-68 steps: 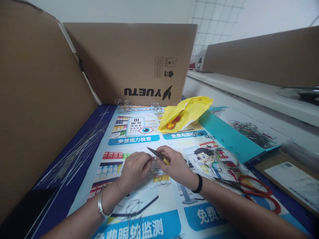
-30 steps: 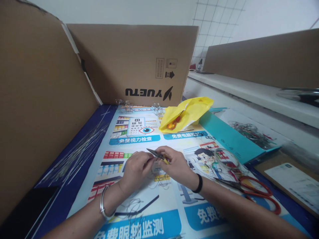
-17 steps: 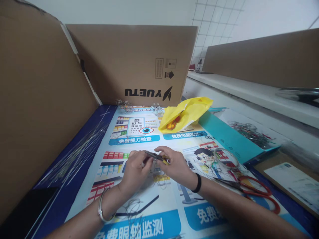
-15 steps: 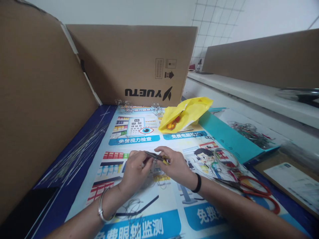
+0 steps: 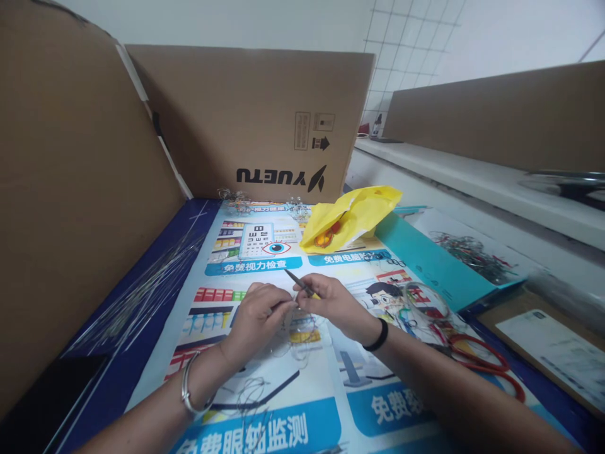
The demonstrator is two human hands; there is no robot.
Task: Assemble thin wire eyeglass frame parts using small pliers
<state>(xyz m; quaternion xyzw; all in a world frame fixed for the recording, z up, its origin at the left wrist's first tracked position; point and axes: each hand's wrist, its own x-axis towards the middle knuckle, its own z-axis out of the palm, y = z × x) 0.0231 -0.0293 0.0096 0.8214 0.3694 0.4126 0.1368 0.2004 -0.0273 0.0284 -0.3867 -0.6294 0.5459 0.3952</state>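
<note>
My right hand (image 5: 331, 306) is closed around yellow-handled pliers (image 5: 299, 284), whose dark tips point up and to the left. My left hand (image 5: 258, 318) is pinched shut right beside it, fingertips touching the right hand, holding a thin wire (image 5: 293, 334) that loops down onto the printed poster (image 5: 265, 252). A silver bangle is on my left wrist and a black band on my right wrist. What lies between the fingertips is too small to make out.
Cardboard walls (image 5: 246, 120) stand at the left and back. A yellow bag (image 5: 352, 214) lies beyond the hands. Red-handled scissors (image 5: 477, 366) and a tangle of wire rings (image 5: 425, 309) lie at the right. Thin wire rods (image 5: 142, 296) lie at the left.
The pliers have tilted up, tips now pointing further from me. Both hands have stayed together in about the same place; the view shifted slightly.
</note>
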